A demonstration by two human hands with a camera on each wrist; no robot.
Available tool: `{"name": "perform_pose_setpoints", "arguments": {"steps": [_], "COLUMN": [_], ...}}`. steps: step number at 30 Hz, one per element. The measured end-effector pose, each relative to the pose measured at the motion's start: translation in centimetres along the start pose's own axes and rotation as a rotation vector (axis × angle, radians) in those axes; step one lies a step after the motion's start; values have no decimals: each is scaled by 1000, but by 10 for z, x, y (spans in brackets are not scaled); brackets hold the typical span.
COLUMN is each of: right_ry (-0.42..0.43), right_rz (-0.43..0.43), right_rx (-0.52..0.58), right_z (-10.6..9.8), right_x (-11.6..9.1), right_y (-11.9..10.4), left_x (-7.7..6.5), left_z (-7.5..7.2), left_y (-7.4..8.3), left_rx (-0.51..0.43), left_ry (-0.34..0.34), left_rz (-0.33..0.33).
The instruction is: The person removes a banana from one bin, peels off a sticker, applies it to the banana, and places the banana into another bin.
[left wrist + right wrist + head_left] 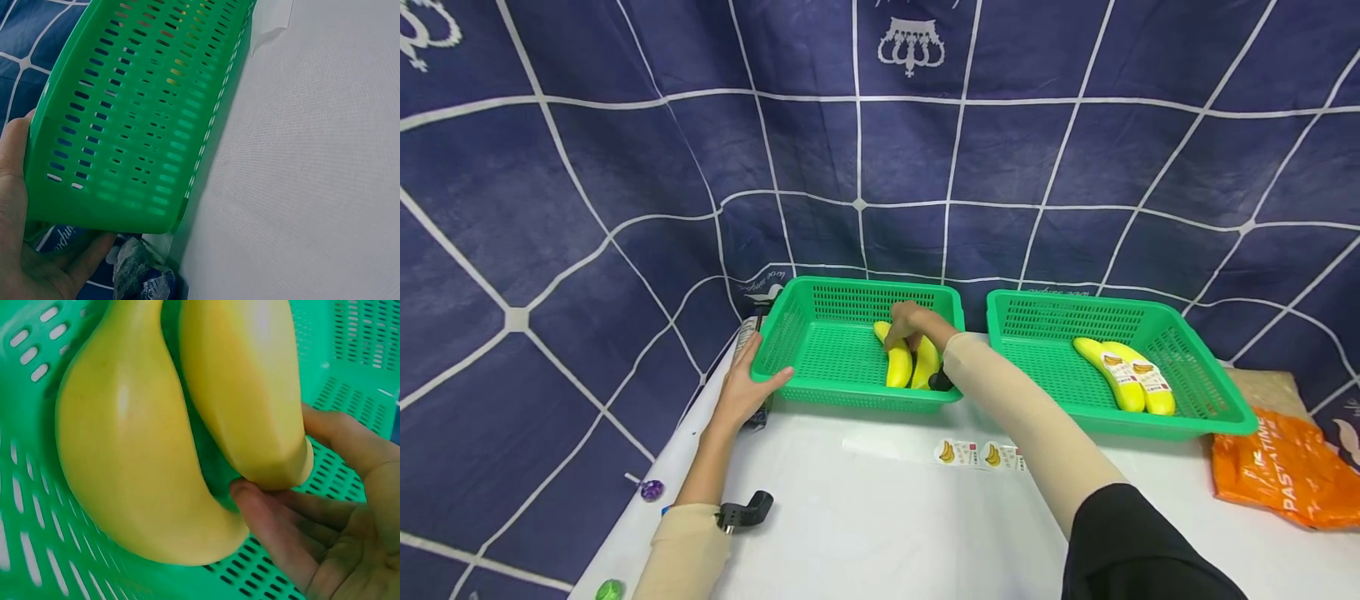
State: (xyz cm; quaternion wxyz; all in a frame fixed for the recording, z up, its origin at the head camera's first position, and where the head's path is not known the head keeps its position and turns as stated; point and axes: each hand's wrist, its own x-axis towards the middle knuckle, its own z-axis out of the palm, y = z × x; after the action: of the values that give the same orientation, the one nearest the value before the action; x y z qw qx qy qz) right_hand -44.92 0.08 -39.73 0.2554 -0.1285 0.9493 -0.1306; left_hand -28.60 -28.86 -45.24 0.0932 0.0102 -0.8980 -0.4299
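Note:
In the head view, my left hand (pixel 742 397) holds the left end of a green plastic basket (pixel 842 393). The left wrist view shows the hand wrapped about the corner of this basket (pixel 125 209). My right hand (pixel 913 323) reaches inside it and pinches the end of a yellow banana (pixel 898 367). In the right wrist view, thumb and fingertips touch the tip of that banana (pixel 244 394). A second banana (pixel 131 444) lies alongside on the basket floor, apart from the fingers.
To the right, another green basket (pixel 1195 427) holds two bananas (pixel 1120 377) with labels. A strip of banana stickers (pixel 977 454) lies on the white table (pixel 850 525). An orange bag (pixel 1288 471) sits at the right; a clear-wrapped item (pixel 142 269) stands by the left basket's corner.

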Motion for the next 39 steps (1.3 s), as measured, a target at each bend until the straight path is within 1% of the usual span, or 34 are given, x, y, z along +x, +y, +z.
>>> {"name": "perform_pose_setpoints", "arguments": {"steps": [3, 9, 13, 17, 20, 24, 26, 29, 33, 36, 39], "right_ry": [39, 96, 124, 153, 172, 196, 206, 226, 276, 299, 305], "right_rz": [-5, -21, -25, -4, -13, -77, -95, -81, -61, -62, -67], "right_rx": [5, 11, -12, -24, -18, -4, 12, 22, 35, 31, 44], "right_z": [-9, -26, -34, -41, -45, -48, -50, -52, -54, -52, -47], "right_x": [-9, -30, -46, -61, -72, -88, -97, -112, -137, -155, -171], "right_y": [1, 0, 4, 11, 13, 11, 11, 15, 23, 30, 34], "left_x": [-1, 0, 0, 1, 1, 0, 0, 1, 3, 3, 1], "left_z": [1, 0, 4, 8, 7, 0, -3, -4, -1, -1, -3], "left_y": [3, 2, 3, 6, 6, 3, 1, 1, 4, 6, 6], "left_rx": [-8, -6, -9, -23, -23, -5, 3, 13, 9, 5, 7], "left_ry": [-7, -14, -22, -40, -47, -25, -18, -27, -37, -38, -37], "left_rz": [-8, -20, -25, -22, -19, -25, -28, -33, -32, -34, -42]}}
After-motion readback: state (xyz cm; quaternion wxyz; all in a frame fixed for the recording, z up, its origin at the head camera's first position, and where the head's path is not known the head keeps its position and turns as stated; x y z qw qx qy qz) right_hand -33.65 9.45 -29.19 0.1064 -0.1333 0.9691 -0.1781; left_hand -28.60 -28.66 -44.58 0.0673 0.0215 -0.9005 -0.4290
